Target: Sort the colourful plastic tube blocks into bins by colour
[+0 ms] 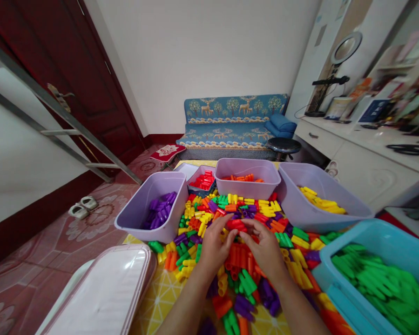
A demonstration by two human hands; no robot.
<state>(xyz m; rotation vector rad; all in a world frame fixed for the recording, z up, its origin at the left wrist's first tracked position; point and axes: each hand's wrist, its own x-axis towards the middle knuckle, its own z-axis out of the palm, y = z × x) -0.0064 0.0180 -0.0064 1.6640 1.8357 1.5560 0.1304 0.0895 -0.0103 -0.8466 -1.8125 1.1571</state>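
The left hand and right hand curve toward each other over the middle of the table, their fingertips closing around a red piece. The grip is drawn in on that piece, but whether it is actually pinched, I cannot tell. Under and around the hands lies a loose pile of plastic tubes in orange, yellow, green, purple and red.

Along the far edge of the table stand a lilac bin of purple tubes, a small tray of red tubes, a lilac bin of orange tubes and a lilac bin of yellow tubes. A blue bin of green tubes sits at the near right corner. A pale pink lid lies just beyond the table's left edge.
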